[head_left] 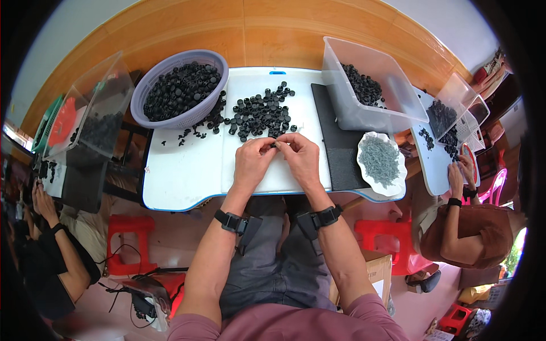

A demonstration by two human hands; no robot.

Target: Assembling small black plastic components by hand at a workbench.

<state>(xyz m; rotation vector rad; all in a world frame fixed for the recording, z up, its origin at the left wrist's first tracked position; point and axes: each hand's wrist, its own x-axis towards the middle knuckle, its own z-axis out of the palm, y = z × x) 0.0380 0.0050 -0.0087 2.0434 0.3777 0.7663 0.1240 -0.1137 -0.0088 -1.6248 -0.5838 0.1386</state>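
My left hand (252,163) and my right hand (300,160) meet over the middle of the white table (187,170). Thumbs and fingertips of both are pinched together on a small black plastic part (274,144), mostly covered by the fingers. Just beyond them spreads a loose pile of round black caps (263,113). To the left, a purple-grey basket (136,105) is heaped with more black caps, and small black pieces (196,134) lie below its rim. On the right, a white scalloped dish (400,177) holds many thin greyish pins or strips.
A clear plastic bin (369,117) of black parts stands at the right on a black mat (344,159). People work at side tables, left (48,207) and right (478,236). Red stools (129,227) and a cardboard box (380,273) are near my legs.
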